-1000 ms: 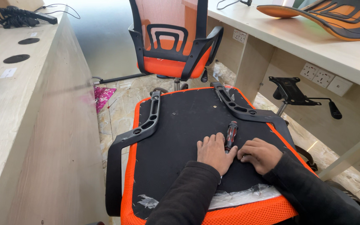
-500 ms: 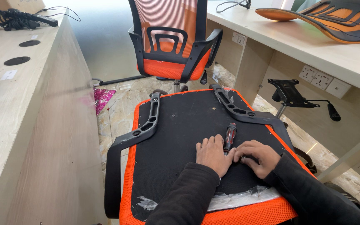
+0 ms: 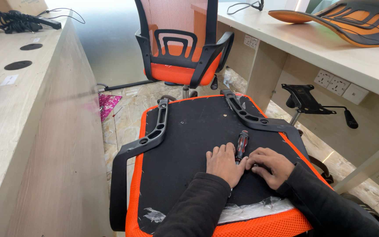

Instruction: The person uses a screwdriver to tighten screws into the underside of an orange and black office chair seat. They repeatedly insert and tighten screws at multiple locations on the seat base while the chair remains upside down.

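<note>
Comparing with a second ago, I see both hands barely shift: my left hand (image 3: 223, 163) stays flat, fingers spread, on the black seat underside (image 3: 189, 149). My right hand (image 3: 272, 166) curls loosely, holding nothing, just right of the red-handled screwdriver (image 3: 241, 145) lying untouched between them.

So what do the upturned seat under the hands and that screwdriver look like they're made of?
The seat's underside looks like matte black fabric stapled on, edged in orange mesh with a visible weave. The screwdriver handle seems glossy red and black plastic. The armrests look like moulded black plastic with a dull sheen.
</note>
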